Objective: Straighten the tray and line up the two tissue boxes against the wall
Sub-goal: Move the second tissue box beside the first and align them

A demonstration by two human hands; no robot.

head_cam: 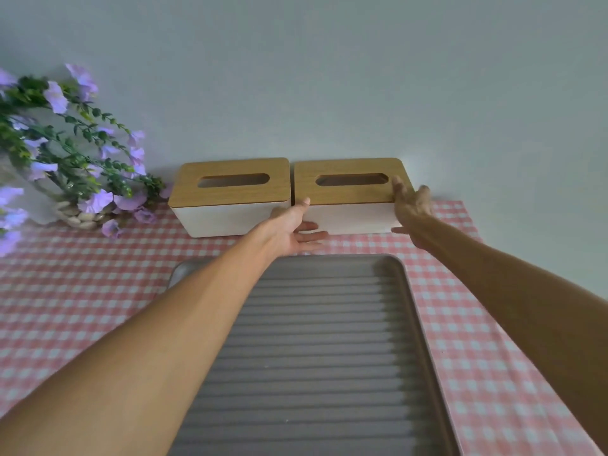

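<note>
Left hand (291, 230) and right hand (413, 209), fingers straight, press the right tissue box (348, 192) (contents hidden) just beside the left tissue box (230, 195) at the table's (477, 357) far edge.

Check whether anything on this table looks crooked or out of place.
Nothing stands out. The two wooden-lidded white tissue boxes sit side by side, level, along the pale wall, and the grey ribbed tray lies square before them.

You get soft, even, slightly dim light with a cool cast, and only faint shadows fall on the tray (329, 340). The wide lens bends the edges, and the flowers (65, 143) at left look blurred.
</note>
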